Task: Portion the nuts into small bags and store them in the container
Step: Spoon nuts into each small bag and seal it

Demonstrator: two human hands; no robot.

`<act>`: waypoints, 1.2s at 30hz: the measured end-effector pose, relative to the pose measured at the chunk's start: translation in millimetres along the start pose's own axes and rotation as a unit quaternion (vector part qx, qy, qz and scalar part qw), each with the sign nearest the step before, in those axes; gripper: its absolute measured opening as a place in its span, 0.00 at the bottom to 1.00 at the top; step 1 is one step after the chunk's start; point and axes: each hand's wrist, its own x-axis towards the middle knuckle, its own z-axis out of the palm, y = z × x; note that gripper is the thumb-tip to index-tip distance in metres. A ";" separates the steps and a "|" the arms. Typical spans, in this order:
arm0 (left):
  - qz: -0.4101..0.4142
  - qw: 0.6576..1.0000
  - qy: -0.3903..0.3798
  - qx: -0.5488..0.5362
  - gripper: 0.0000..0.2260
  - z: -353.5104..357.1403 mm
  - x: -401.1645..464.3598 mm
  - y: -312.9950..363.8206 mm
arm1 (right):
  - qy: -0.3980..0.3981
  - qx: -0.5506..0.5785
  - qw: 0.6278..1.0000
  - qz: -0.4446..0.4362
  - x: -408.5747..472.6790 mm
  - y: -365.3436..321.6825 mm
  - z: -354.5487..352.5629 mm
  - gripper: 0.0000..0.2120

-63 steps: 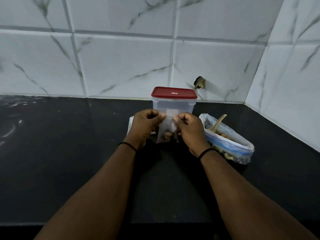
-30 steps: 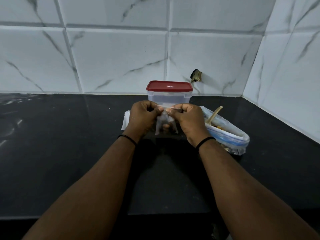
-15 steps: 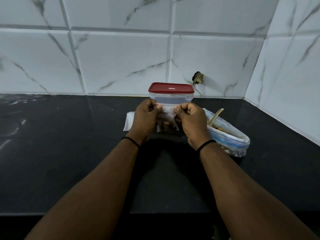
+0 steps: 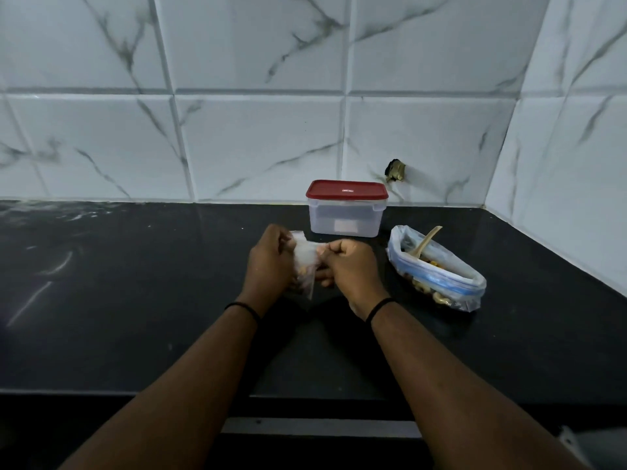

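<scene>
Left hand (image 4: 271, 266) and right hand (image 4: 353, 271) pinching small bag (image 4: 305, 262); lidded container (image 4: 346, 210) beyond, open nut bag (image 4: 437, 271) with spoon (image 4: 424, 245) right.

Black countertop (image 4: 135, 317) met white marble-veined wall tiles (image 4: 258, 144); small brass fitting (image 4: 395, 170) stuck out from wall.

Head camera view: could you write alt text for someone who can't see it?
Two hands, left hand and right hand, pinch a small clear bag of nuts above a black counter. Behind stands a red-lidded container; right, a larger nut bag holding a spoon.
</scene>
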 end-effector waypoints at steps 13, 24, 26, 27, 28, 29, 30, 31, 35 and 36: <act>-0.127 0.990 -0.040 0.038 0.04 -68.8 20.2 -52.7 | 0.109 -0.359 0.925 -0.053 41.6 14.1 32.9 0.13; -0.012 0.980 0.040 0.193 0.09 -64.1 25.1 -51.7 | 0.093 -0.455 0.885 -0.028 74.0 24.4 36.2 0.13; 0.009 0.977 0.062 0.203 0.09 -58.3 22.8 -42.1 | 0.109 -0.415 0.903 -0.028 71.4 23.3 35.8 0.12; 0.019 0.975 0.068 0.209 0.08 -54.3 22.2 -36.7 | 0.116 -0.397 0.910 -0.032 68.4 22.1 34.7 0.11; 0.028 0.974 0.069 0.214 0.07 -49.2 22.0 -30.8 | 0.122 -0.375 0.918 -0.043 65.4 21.9 33.1 0.10; 0.033 0.974 0.066 0.214 0.06 -42.9 22.5 -24.1 | 0.127 -0.348 0.927 -0.060 61.5 21.1 30.1 0.09; 0.030 0.976 0.060 0.205 0.06 -35.9 23.1 -17.1 | 0.130 -0.314 0.937 -0.079 57.2 20.1 26.2 0.08; 0.021 0.981 0.054 0.187 0.07 -27.7 23.9 -11.3 | 0.132 -0.275 0.948 -0.092 52.7 19.4 22.3 0.06; -0.073 0.997 0.017 0.032 0.25 12.7 29.3 18.6 | 0.132 -0.178 0.968 -0.120 40.9 15.7 -6.0 0.03; -0.108 0.994 0.001 -0.029 0.27 22.0 29.7 26.4 | 0.124 -0.176 0.968 -0.131 37.7 15.5 -14.0 0.06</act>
